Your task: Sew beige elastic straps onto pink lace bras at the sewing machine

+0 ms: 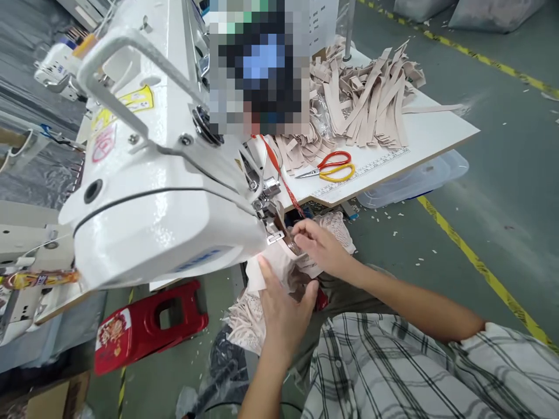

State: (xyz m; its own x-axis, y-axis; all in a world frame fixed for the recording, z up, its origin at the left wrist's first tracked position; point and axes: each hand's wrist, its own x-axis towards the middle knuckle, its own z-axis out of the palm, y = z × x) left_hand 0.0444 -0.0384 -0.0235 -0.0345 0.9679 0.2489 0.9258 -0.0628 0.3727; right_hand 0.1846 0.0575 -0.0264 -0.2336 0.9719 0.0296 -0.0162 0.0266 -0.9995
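A white sewing machine (174,233) stands in front of me, with its presser foot and needle area (265,206) facing right. Pale pink fabric (273,265) hangs at the machine's working end and drops towards my lap. My left hand (283,308) lies against this fabric from below, index finger stretched along it and thumb apart; its other fingers are partly hidden. Just right of the presser foot, my right hand (321,247) has its fingers curled in a pinch at the fabric's edge. Lacy pink fabric (336,230) shows behind that hand.
Red-and-yellow-handled scissors (335,167) lie on the white tabletop (441,131) beside a printed ruler scale. Pink fabric strips (371,102) are heaped farther back. A red cord (279,166) hangs near the needle. Below are a red stool (152,326) and a clear plastic bin (419,177).
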